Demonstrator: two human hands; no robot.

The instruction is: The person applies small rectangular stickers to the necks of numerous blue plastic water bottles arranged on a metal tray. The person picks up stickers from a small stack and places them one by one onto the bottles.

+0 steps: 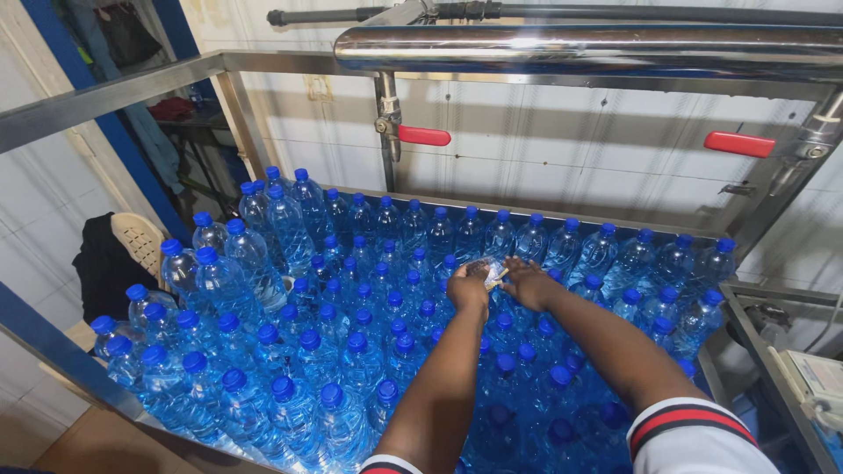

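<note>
Both arms reach out over a dense field of blue-capped bottles (351, 351), and the hands meet near the middle of the frame: the left hand (468, 288) has its fingers curled narrow around a small clear plastic piece (492, 269), and the right hand (529, 283), just beside it at 3 o'clock, pinches the same piece from the other side. What exactly that piece is, a seal or a bit of film, I cannot tell, but it sits above the cap of a bottle in the middle rows. The likeliest trouble is the forearms: they pass low over the near bottles at 6 o'clock, and a dropped elbow could tip one and send its neighbours leaning, since they stand packed touching each other. The thin plastic could also slip from such a light grip and fall between the bottles, out of easy reach. The bottles are clear with a blue tint, upright and capped; they appear full of water, though the fill level is hard to read. The taller ones at 10 o'clock stand by the metal frame (114, 92), under the steel pipe (580, 44) with red valve handles (423, 136).
</note>
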